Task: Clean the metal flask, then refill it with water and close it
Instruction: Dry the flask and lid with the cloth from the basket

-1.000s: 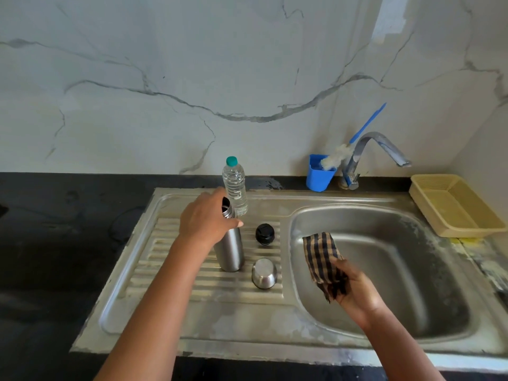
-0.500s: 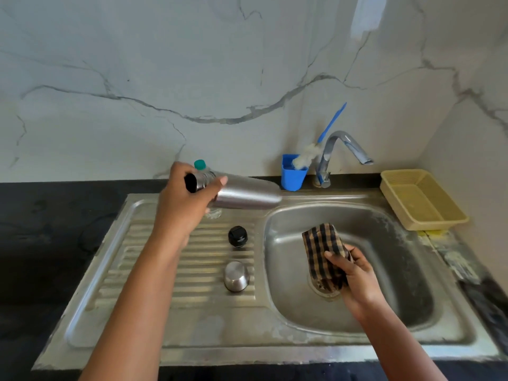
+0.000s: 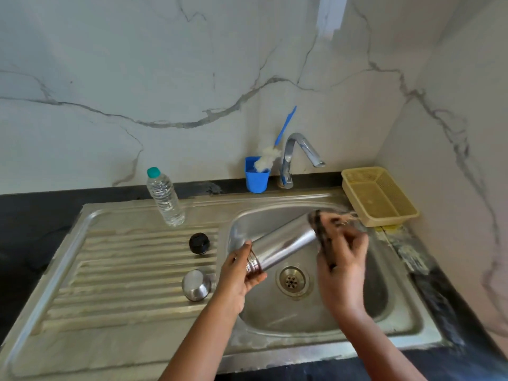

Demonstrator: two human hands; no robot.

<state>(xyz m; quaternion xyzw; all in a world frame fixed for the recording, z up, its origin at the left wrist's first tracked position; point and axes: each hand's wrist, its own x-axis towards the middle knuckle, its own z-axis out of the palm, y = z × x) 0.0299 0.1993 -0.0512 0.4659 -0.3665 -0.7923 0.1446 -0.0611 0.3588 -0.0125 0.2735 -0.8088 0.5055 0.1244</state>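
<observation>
Two hands work over the steel sink (image 3: 324, 323) basin: left hand (image 3: 236, 273) grips the smooth cylindrical metal flask (image 3: 283, 247) at its threaded neck, mouth hidden by the palm. Right hand (image 3: 343, 259) clutches a motion-blurred checked cloth (image 3: 320, 229) against the flask's base. Left of the basin, on the ribbed drainboard, sit a black stopper (image 3: 199, 243), steel cap (image 3: 195, 285) and capped clear water bottle (image 3: 165, 199).

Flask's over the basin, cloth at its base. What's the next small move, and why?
Probably draw the checked cloth along the flask toward its neck: the right hand holds it only at the base, while the left hand grips the neck over the sink.
</observation>
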